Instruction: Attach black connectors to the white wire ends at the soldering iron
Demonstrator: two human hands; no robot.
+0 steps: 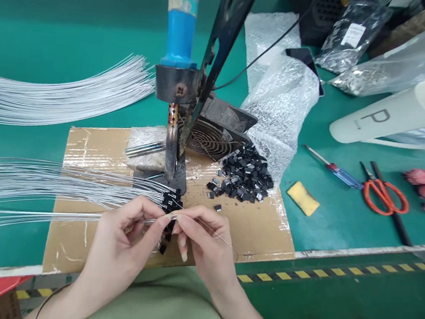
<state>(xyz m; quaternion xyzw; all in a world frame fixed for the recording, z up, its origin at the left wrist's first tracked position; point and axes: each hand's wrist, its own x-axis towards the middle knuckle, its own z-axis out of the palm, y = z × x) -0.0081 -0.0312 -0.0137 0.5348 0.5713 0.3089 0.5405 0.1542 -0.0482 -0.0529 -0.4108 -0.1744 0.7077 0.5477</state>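
Note:
My left hand (124,241) is closed in a pinch on thin white wires (79,217), which run off to the left. Fingertip to fingertip with it, my right hand (208,239) pinches a thin wire whose strand crosses over its fingers. Small black connectors (171,200) sit on the ends of a spread of white wires just beyond my fingertips. A few more black pieces show below and between my hands, partly hidden. Right above hangs a blue-handled soldering iron (181,41), clamped in a black stand (224,35) with its tip pointing down.
A cardboard sheet (258,234) carries a heap of black connectors (249,173) and a small fan (215,134). Another white wire bundle (71,101) lies at left. To the right are bubble wrap (281,106), a yellow sponge (303,198), a screwdriver (335,169), scissors (382,196) and a white mug (389,116).

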